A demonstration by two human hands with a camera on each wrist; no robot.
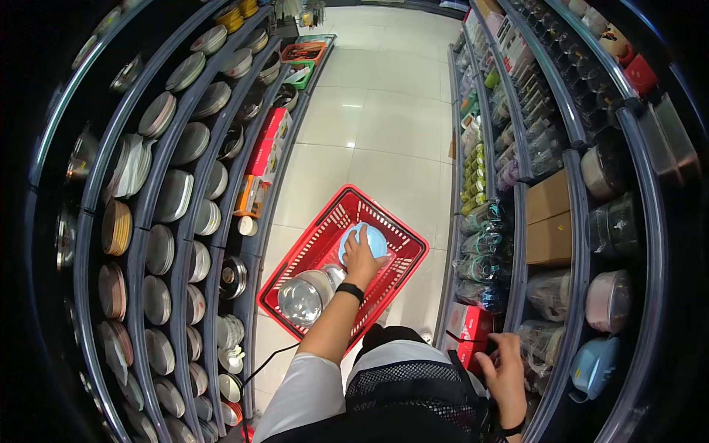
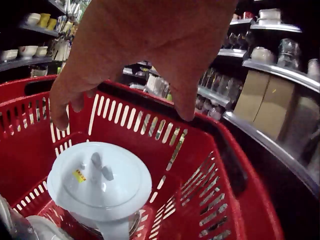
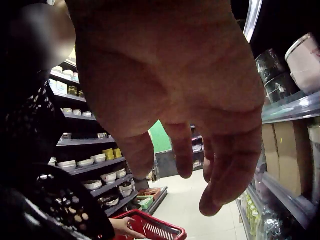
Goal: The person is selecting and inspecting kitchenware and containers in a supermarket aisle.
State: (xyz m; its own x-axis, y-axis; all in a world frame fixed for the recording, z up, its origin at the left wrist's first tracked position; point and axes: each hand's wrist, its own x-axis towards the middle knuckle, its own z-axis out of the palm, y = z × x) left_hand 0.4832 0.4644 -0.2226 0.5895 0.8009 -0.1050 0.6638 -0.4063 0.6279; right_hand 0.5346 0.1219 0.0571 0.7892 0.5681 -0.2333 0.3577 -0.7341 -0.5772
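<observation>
A red basket (image 1: 405,292) stands on the floor, holding a light blue lidded container (image 1: 373,238) and clear lidded containers (image 1: 300,301). Over the blue container is my left hand (image 1: 360,262), fingers spread. The left wrist view shows this hand (image 2: 135,55) above the pale blue container (image 2: 102,182) with a gap between them; a yellow sticker lies on its lid. My right hand (image 1: 507,373) hangs at my right side near a red box (image 1: 473,325), holding nothing; in the right wrist view its fingers (image 3: 232,165) hang loosely bent.
Shelves with stacked plates and bowls (image 1: 173,196) line the left side. On the right shelves are cardboard boxes (image 1: 549,218), wrapped goods and a blue container (image 1: 594,367). A tiled floor aisle (image 1: 369,111) runs ahead between them.
</observation>
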